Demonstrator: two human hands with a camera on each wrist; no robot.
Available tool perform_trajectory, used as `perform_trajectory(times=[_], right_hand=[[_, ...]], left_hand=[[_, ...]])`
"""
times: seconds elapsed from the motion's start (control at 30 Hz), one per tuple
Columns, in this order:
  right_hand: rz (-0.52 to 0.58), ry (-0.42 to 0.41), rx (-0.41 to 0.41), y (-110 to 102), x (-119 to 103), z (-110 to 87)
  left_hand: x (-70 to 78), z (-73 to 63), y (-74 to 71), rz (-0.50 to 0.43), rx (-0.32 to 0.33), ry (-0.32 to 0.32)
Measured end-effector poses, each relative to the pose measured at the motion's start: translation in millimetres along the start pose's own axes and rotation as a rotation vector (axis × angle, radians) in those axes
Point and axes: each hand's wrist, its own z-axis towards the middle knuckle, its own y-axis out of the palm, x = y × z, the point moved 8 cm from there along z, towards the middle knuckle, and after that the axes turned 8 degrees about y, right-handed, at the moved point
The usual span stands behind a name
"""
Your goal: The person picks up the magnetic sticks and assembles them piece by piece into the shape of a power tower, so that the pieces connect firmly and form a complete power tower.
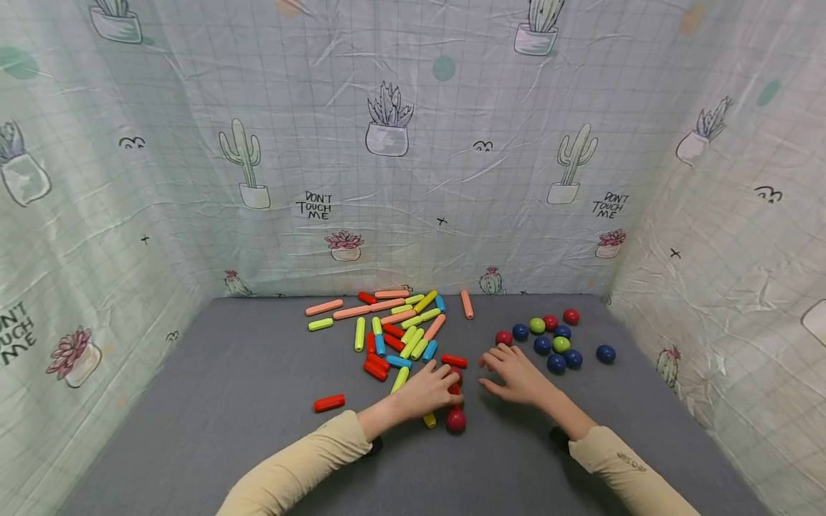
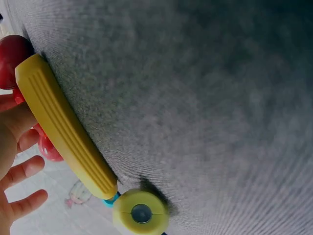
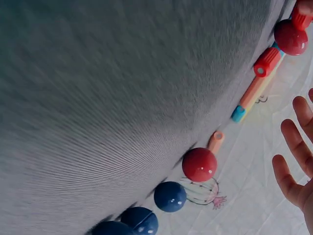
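Note:
My left hand [image 1: 418, 394] pinches a short red stick [image 1: 454, 389] between thumb and fingers. A red ball [image 1: 455, 421] sits at the stick's near end and another red ball [image 1: 456, 374] at its far end; the fingers partly cover the joints. In the left wrist view a yellow stick [image 2: 68, 129] lies in front of that hand, partly hiding the grip. My right hand [image 1: 516, 376] hovers with fingers spread and loosely bent, holding nothing. Just beyond its fingertips lies a red ball [image 1: 504, 337], seen apart from the fingers in the right wrist view.
Red, blue, green and salmon sticks, among them a green stick [image 1: 359, 335], lie scattered at the back left and middle. A lone red stick [image 1: 329, 403] lies left of them. Blue, green and red balls, including a blue ball [image 1: 606, 353], cluster right. Printed cloth encloses the grey table [image 1: 213, 401].

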Motion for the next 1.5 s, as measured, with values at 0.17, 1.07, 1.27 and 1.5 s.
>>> perform_trajectory(times=[0.17, 1.07, 1.27, 1.5], right_hand=[[-0.064, -0.012, -0.018, 8, 4, 21.7], [-0.160, -0.007, -0.181, 34, 4, 49.2], [-0.144, -0.033, -0.169, 20, 0, 35.2], [-0.126, -0.049, -0.198, 25, -8, 24.8]], left_hand=[[-0.3, -0.9, -4.6, 0.021, -0.004, 0.014], [-2.2, -9.6, -1.2, -0.049, -0.021, -0.024], [-3.5, -7.7, 1.3, -0.046, -0.030, -0.026], [-1.3, -4.2, 1.8, -0.072, -0.034, -0.026]])
